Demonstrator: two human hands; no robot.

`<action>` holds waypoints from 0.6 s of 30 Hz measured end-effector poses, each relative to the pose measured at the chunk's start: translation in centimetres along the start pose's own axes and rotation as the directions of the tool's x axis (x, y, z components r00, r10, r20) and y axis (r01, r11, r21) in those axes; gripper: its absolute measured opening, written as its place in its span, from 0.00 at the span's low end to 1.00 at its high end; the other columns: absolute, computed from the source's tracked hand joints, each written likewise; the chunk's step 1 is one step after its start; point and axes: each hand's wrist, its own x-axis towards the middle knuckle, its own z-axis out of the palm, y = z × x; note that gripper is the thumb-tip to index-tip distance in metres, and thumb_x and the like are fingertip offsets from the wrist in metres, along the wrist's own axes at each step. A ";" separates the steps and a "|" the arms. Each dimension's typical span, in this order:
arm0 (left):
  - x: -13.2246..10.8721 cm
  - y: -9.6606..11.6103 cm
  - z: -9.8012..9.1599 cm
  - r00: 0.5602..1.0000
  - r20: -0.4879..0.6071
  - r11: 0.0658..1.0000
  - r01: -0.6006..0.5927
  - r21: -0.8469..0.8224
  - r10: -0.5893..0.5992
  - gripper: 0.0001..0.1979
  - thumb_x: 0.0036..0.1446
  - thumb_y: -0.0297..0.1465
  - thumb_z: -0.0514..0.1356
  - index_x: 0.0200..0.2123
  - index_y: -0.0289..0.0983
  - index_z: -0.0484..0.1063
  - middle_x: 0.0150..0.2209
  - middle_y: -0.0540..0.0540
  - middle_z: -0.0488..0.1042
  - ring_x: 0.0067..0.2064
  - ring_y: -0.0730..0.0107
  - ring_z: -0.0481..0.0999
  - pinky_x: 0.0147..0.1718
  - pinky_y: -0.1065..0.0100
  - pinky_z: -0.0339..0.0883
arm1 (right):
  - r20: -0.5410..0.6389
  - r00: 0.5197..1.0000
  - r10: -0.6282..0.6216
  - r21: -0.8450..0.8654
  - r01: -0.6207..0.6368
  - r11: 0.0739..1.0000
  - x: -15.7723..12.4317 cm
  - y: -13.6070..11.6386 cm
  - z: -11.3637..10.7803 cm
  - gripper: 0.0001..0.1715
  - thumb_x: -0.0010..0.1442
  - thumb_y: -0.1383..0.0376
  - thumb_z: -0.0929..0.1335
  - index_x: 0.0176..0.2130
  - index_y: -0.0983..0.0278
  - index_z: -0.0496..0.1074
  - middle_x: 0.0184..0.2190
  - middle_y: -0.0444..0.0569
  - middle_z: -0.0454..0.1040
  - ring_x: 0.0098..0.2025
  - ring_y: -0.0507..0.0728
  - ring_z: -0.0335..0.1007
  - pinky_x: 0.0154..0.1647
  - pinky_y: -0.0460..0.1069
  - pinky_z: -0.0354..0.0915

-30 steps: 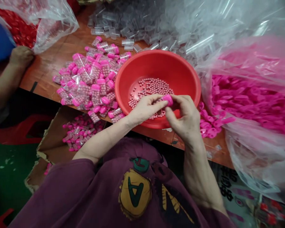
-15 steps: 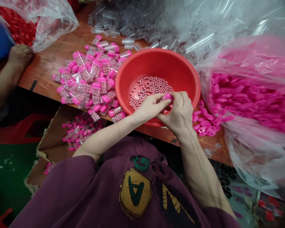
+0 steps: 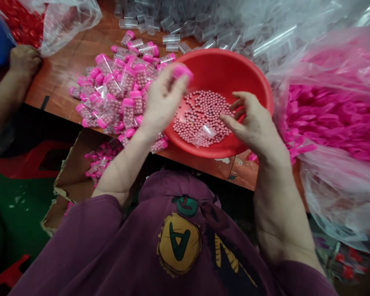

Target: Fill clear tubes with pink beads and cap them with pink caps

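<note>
My left hand (image 3: 164, 98) is raised over the left rim of the red bowl (image 3: 228, 61). Its fingers pinch a blurred pink cap (image 3: 182, 71); whether a bottle body is attached beneath it is hidden by the hand. Over the bowl's right side hovers my right hand (image 3: 255, 123), fingers apart and curved, holding nothing. Small pink beads (image 3: 211, 105) cover part of the bowl's bottom, and a clear plastic tube (image 3: 206, 131) lies among them. Left of the bowl is a pile of small clear bottles (image 3: 128, 80) with pink caps and beads inside.
Clear empty tubes (image 3: 172, 39) are heaped behind the bowl. A plastic bag of pink parts (image 3: 336, 119) stands at the right. Another person's hand (image 3: 24, 61) rests at the left by a bag of red pieces (image 3: 21, 22). Below the table edge, a cardboard box (image 3: 75, 164) holds more bottles.
My hands have parted: the left moved up and left with the pink cap, the right moved right and opened. The tube in the bowl now shows. The view shifted slightly.
</note>
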 end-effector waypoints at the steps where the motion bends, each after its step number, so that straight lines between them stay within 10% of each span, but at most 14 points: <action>1: 1.0 -0.1 -2.4 0.994 -0.079 0.980 -0.063 0.187 0.079 0.04 0.77 0.31 0.61 0.46 0.44 0.76 0.44 0.50 0.78 0.42 0.69 0.73 0.48 0.63 0.73 | 0.052 0.998 0.023 -0.044 -0.021 0.999 0.4 0.5 0.0 0.28 0.72 0.52 0.70 0.66 0.59 0.73 0.54 0.58 0.82 0.46 0.64 0.80 0.55 0.65 0.77; 4: 3.1 0.3 -7.9 0.942 -0.321 0.665 0.176 0.726 0.101 0.17 0.78 0.36 0.62 0.66 0.46 0.70 0.66 0.51 0.77 0.66 0.62 0.67 0.73 0.56 0.61 | 0.284 0.954 0.100 -0.257 -0.024 0.966 1.7 1.2 1.5 0.17 0.67 0.54 0.75 0.50 0.60 0.80 0.47 0.58 0.84 0.45 0.66 0.80 0.50 0.64 0.77; 7: 2.7 1.3 -8.1 0.930 -0.338 0.429 0.247 0.869 0.148 0.29 0.79 0.39 0.62 0.76 0.39 0.61 0.78 0.47 0.65 0.78 0.61 0.55 0.80 0.56 0.49 | 0.426 0.884 0.192 -0.399 -0.007 0.917 2.7 1.3 3.9 0.12 0.56 0.62 0.80 0.39 0.61 0.79 0.40 0.56 0.83 0.41 0.66 0.81 0.44 0.61 0.77; 11: -0.1 1.0 -2.2 0.986 0.161 0.778 -0.067 0.625 -0.045 0.08 0.72 0.25 0.63 0.51 0.35 0.80 0.54 0.42 0.84 0.57 0.66 0.79 0.65 0.62 0.70 | 0.330 0.942 0.069 -0.190 -0.006 0.982 2.8 1.6 4.6 0.14 0.57 0.67 0.77 0.45 0.61 0.79 0.38 0.52 0.83 0.39 0.62 0.80 0.45 0.59 0.77; 14: -2.0 -0.5 2.3 0.880 0.346 0.935 0.244 0.258 -0.325 0.10 0.61 0.28 0.71 0.46 0.33 0.81 0.45 0.42 0.85 0.47 0.64 0.82 0.51 0.63 0.74 | 0.112 0.994 0.012 0.247 -0.040 0.968 1.6 1.5 3.9 0.27 0.61 0.57 0.78 0.56 0.59 0.74 0.45 0.52 0.84 0.41 0.60 0.82 0.45 0.57 0.80; 18: -3.1 -1.2 5.4 0.764 0.473 0.830 0.546 -0.113 -0.438 0.11 0.58 0.32 0.73 0.41 0.32 0.80 0.37 0.47 0.81 0.37 0.72 0.77 0.39 0.68 0.71 | -0.033 0.997 0.074 0.565 -0.043 0.824 0.0 0.5 3.9 0.26 0.60 0.52 0.78 0.51 0.55 0.67 0.46 0.50 0.82 0.45 0.60 0.84 0.46 0.58 0.83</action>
